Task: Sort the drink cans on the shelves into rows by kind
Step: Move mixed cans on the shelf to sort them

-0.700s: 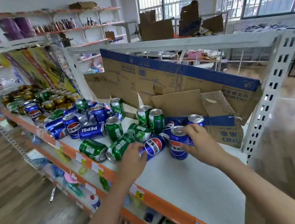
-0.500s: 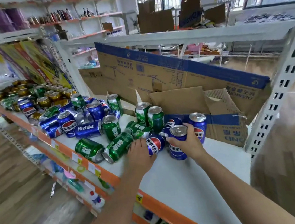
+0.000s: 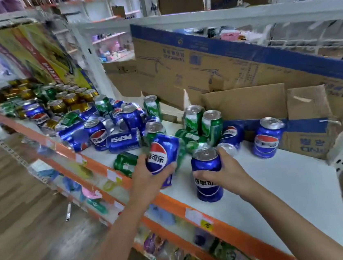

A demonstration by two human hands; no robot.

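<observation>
Both hands on blue cans at the shelf (image 3: 290, 182).
Left hand (image 3: 148, 179) grips a tilted blue can (image 3: 162, 153); right hand (image 3: 226, 172) wraps an upright blue can (image 3: 207, 177).

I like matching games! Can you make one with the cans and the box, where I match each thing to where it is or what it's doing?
Things:
1. Tilted blue can
2. Upright blue can
3. Lone blue can
4. Gold cans

States:
A. Far left, at the back
B. Held in the left hand
C. Standing alone by the cardboard box
D. Held in the right hand

Pairs: 1-B, 2-D, 3-C, 4-A
</observation>
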